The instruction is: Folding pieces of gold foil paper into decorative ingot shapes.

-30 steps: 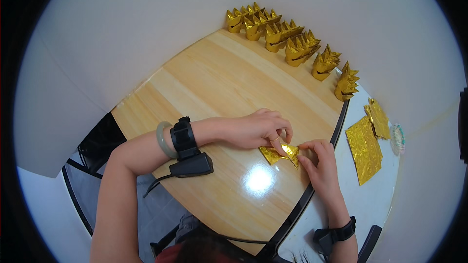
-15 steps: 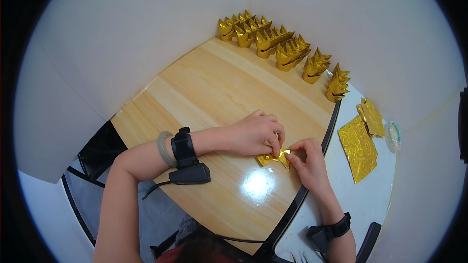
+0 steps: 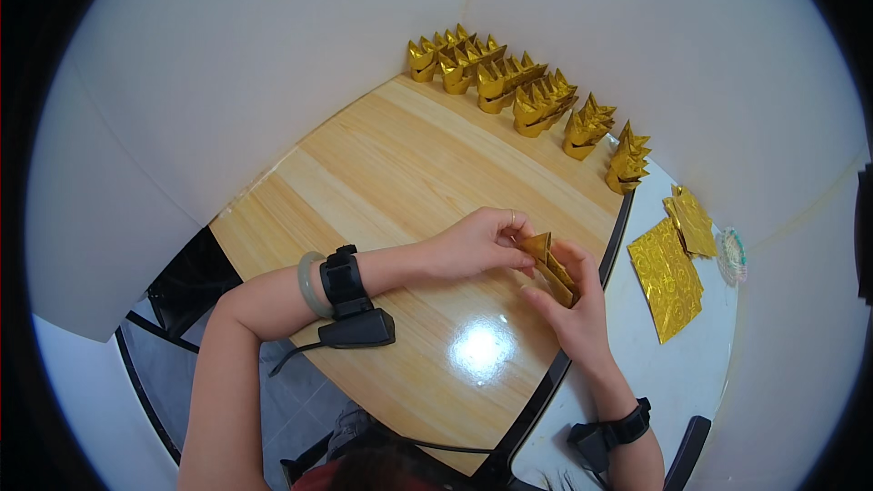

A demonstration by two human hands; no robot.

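Observation:
Between my two hands, raised a little over the wooden tabletop, is a folded gold paper piece with a pointed end. My left hand pinches its left end between thumb and fingers; a ring shows on one finger. From the right, my right hand holds the other end, thumb in front and fingers behind. Part of the paper is hidden by the fingers. At the far edge of the table stand several rows of finished-looking folded gold paper shapes, nested together with points upward.
To the right, on a white surface, lie flat gold paper sheets and a smaller gold stack. A round whitish-green object sits beside them against the wall. A black strip edges the tabletop. Pale walls enclose the far sides.
The gold paper has been lifted off the tabletop and turned up on end. Both hands moved slightly away from me, and the left hand now grips the paper's side instead of pressing down from above.

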